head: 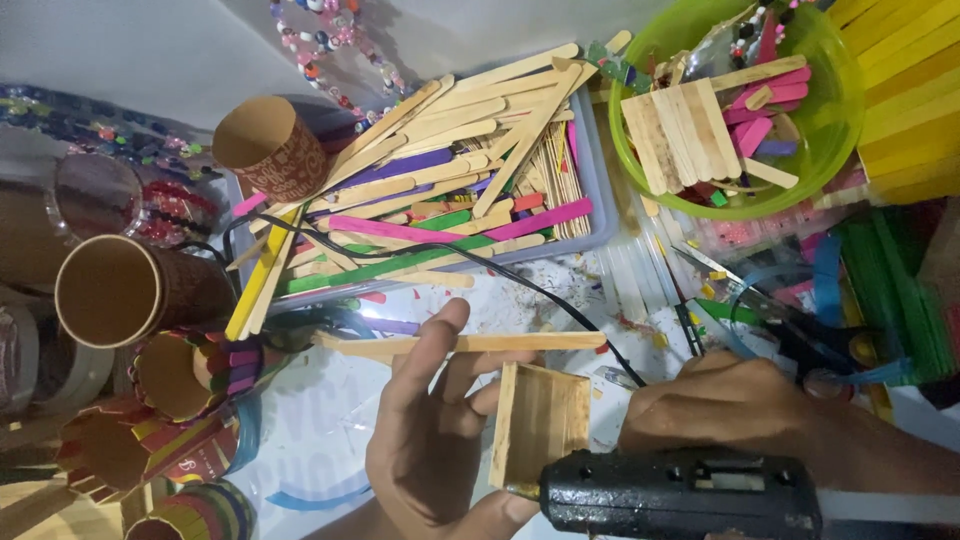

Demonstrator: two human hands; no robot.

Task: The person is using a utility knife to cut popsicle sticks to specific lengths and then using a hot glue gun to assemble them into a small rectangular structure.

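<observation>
My left hand (430, 440) holds a small open box made of wooden craft sticks (540, 420) between palm and fingers, and its thumb and fingers also pinch a long plain craft stick (480, 343) that lies across the top of the box. My right hand (730, 405) grips a black glue gun (680, 492) whose nozzle end touches the lower edge of the stick box. The gun's black cord (560, 300) runs up across the table.
A grey tray (598, 190) heaped with plain and coloured craft sticks lies behind. A green bowl (840, 110) at the upper right holds a panel of glued sticks. Several cardboard tubes (120, 290) stand at the left. Scissors (800, 335) and glue rods lie at the right.
</observation>
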